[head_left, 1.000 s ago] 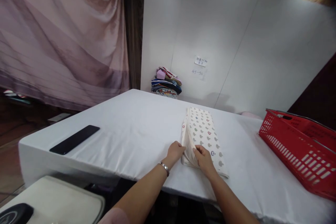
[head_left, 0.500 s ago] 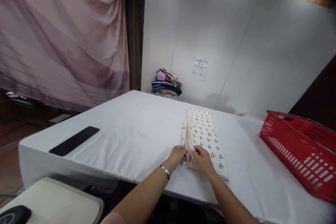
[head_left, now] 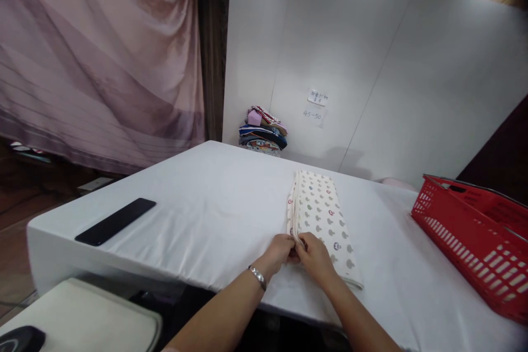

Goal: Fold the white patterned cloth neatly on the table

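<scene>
Counted two hands, left hand (head_left: 280,249) and right hand (head_left: 317,257), both pinching the near corner of one folded spotted cloth (head_left: 325,217) lying on the tabletop (head_left: 214,203), one black phone (head_left: 115,221) well left, one red basket (head_left: 470,242) right, one clothes pile (head_left: 263,133) beyond

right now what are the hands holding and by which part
The left hand and right hand both pinch the folded patterned cloth at its near left corner.

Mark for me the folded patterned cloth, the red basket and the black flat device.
folded patterned cloth (head_left: 319,212), head view, on its printed top face.
red basket (head_left: 466,242), head view, on its slatted near wall.
black flat device (head_left: 115,221), head view, middle of its top face.
</scene>
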Action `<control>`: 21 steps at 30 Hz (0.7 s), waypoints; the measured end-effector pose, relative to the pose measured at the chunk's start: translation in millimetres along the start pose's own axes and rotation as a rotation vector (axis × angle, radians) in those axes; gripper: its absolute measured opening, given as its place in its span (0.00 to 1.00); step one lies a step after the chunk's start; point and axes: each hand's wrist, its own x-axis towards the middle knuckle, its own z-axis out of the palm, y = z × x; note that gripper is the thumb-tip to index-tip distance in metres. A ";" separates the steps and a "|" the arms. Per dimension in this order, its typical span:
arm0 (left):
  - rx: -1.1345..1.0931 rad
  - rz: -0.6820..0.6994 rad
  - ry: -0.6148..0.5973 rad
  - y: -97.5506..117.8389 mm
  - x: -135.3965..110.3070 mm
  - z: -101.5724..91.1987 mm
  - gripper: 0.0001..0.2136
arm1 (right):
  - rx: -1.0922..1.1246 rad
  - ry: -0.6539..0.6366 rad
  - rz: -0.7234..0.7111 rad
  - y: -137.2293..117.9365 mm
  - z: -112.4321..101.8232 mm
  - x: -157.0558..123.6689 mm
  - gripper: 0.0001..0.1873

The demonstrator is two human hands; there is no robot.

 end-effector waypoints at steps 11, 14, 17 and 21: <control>-0.017 -0.056 -0.103 2.0 1.6 -17.0 0.20 | 0.036 -0.140 -0.065 -6.3 -0.7 -6.5 0.09; 0.128 -0.054 -0.043 4.2 7.0 -14.9 0.16 | 0.120 -0.233 -0.094 -4.0 -12.4 -1.5 0.09; 0.227 -0.038 -0.034 4.3 12.3 -15.0 0.15 | 0.213 -0.348 -0.089 0.6 -25.5 6.0 0.11; 0.274 -0.013 -0.012 0.7 15.5 -17.5 0.14 | 0.355 -0.523 0.045 14.8 -31.6 21.1 0.13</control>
